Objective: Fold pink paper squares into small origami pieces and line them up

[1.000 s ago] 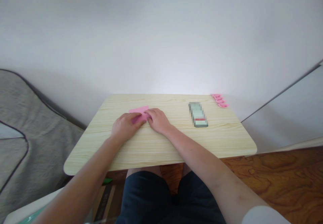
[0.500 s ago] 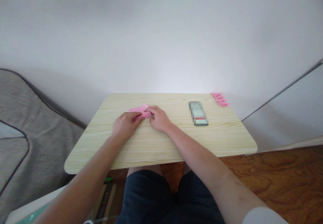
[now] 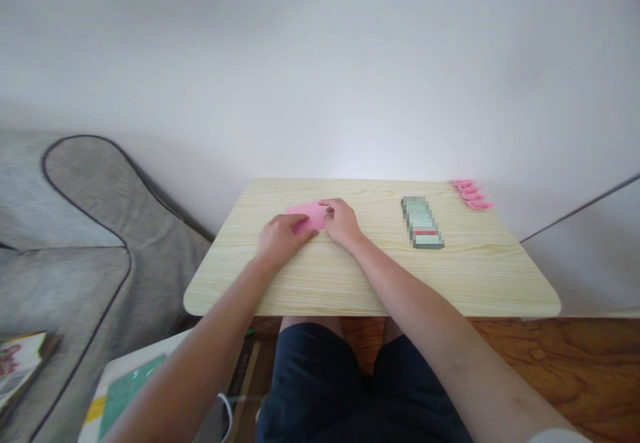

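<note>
A small piece of pink paper [image 3: 314,214] lies on the pale wood-grain table, between my two hands. My left hand [image 3: 281,238] grips its left and near side, thumb along the near edge and fingers over the paper. At the right end of the paper, my right hand [image 3: 343,223] has its fingers bent, with the fingertips at the upper right corner. Part of the paper is hidden under the left fingers. Whether it is folded cannot be made out clearly.
A phone with a blurred screen [image 3: 423,223] lies right of my hands. Several folded pink pieces [image 3: 471,195] line the table's far right corner. The wall stands behind the table [image 3: 320,283]. A grey sofa [image 3: 155,230] is at the left, with a magazine [image 3: 20,363] on it.
The view has swung left, so the table and everything on it appear further right. My right fingers have shifted slightly up along the paper's right end. My left hand keeps its grip.
</note>
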{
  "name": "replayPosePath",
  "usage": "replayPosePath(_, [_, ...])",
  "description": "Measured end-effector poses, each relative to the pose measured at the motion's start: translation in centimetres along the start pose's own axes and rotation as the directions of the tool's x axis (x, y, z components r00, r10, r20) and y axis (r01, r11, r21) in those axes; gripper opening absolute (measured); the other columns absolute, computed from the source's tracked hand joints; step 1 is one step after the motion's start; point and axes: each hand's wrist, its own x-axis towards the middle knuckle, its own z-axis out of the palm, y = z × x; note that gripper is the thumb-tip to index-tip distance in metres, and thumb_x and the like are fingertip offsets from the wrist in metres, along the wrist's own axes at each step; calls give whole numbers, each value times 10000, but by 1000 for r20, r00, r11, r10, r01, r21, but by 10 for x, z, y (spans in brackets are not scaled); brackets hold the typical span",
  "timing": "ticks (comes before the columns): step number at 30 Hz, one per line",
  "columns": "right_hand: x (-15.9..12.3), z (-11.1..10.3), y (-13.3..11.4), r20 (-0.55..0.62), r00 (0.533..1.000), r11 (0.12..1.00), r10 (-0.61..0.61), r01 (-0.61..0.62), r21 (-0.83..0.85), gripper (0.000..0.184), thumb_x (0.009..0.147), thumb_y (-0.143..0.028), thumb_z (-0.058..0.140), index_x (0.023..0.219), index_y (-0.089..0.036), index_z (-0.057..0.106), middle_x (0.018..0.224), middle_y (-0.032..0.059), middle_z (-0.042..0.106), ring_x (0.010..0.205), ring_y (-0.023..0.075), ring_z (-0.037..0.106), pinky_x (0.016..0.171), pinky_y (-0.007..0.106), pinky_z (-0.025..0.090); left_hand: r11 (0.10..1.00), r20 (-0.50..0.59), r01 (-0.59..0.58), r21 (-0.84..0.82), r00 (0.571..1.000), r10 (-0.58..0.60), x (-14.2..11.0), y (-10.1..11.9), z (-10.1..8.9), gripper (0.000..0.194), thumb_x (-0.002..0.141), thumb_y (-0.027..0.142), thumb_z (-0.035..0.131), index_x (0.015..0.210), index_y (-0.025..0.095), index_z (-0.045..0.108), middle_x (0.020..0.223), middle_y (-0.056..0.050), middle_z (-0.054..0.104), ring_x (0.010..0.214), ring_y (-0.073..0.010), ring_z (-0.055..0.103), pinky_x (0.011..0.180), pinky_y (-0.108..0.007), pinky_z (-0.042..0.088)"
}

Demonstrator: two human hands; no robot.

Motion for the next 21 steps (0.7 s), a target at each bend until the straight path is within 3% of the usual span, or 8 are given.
replayPosePath(3, [6, 3, -3, -46, 997, 995, 62, -65, -72, 510, 831, -55, 560, 1320, -158, 666, 1309, 165, 695, 1306, 329, 564, 1184, 561, 374, 999, -14, -42, -25, 999, 41, -3, -1, -1, 493, 867, 587, 726, 1248, 277, 766, 1251, -69, 765, 1151, -293, 708, 1062, -412, 545])
replayPosePath(5, [8, 5, -5, -47, 996, 992, 76, -80, -94, 542, 828, -61, 571, 1355, -163, 645, 1313, 167, 700, 1329, 352, 548, 1191, 601, 341, 996, -16, -78, -50, 997, 77, -4, -1, -1, 466, 878, 556, 725, 1242, 267, 765, 1246, -65, 768, 1155, -284, 709, 1070, -403, 542])
replayPosePath(9, [11, 8, -5, -12, 997, 996, 72, -72, -58, 580, 826, -37, 528, 1376, -196, 623, 1239, 92, 754, 1256, 263, 631, 1173, 472, 421, 987, -14, -133, -94, 991, 132, -5, -1, -2, 439, 896, 525, 712, 1239, 255, 758, 1232, -58, 775, 1147, -276, 714, 1061, -407, 546])
replayPosePath(14, [13, 9, -1, 31, 997, 997, 71, -71, 16, 598, 875, -30, 437, 1435, -211, 542, 1262, 53, 756, 1087, 138, 730, 1004, 290, 552, 981, -13, -151, -118, 988, 151, -5, -2, -2, 425, 894, 489, 716, 1241, 247, 753, 1235, -55, 774, 1144, -276, 715, 1055, -422, 548])
replayPosePath(17, [13, 5, 0, 33, 997, 998, 63, -63, -7, 595, 882, -19, 409, 1419, -224, 565, 1313, 46, 736, 1072, 129, 729, 986, 280, 555, 983, -7, -124, -137, 992, 124, -6, -2, -3, 414, 887, 467, 724, 1243, 258, 752, 1250, -45, 770, 1157, -270, 714, 1068, -420, 545])
replayPosePath(21, [10, -5, 0, -28, 997, 988, 71, -74, -136, 577, 845, -24, 491, 1377, -194, 635, 1427, 86, 667, 1333, 227, 579, 1171, 402, 418, 983, -2, -86, -164, 996, 87, -6, -1, -4, 403, 880, 459, 730, 1241, 281, 754, 1259, -26, 768, 1178, -262, 711, 1081, -414, 543])
